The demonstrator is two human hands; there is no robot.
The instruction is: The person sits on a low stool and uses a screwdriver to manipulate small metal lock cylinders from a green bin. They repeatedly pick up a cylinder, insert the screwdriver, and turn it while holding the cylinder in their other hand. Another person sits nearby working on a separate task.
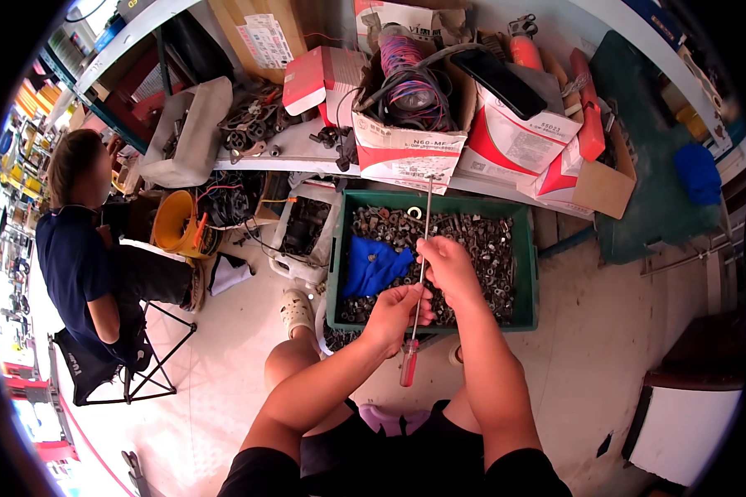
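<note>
A long screwdriver (409, 364) with a clear red handle points away from me, its thin steel shaft running up between my hands. My left hand (399, 315) pinches the shaft a little above the handle. Farther along, my right hand (449, 267) has its fingers closed round the same shaft. Beneath both hands stands a green crate (525, 273) full of small dark metal parts (481, 248), nuts and washers among them. A blue cloth (377, 267) lies on the parts to the left of my hands. The screwdriver's tip reaches past the crate's far edge, in front of a cardboard box.
Behind the crate, a shelf (307, 151) bears an open box of wire (406, 153), a black phone (499, 83) and more cartons. Left of the crate are a pale bin (305, 236) and a yellow bucket (178, 224). Another person (79, 248) sits on a folding stool at left.
</note>
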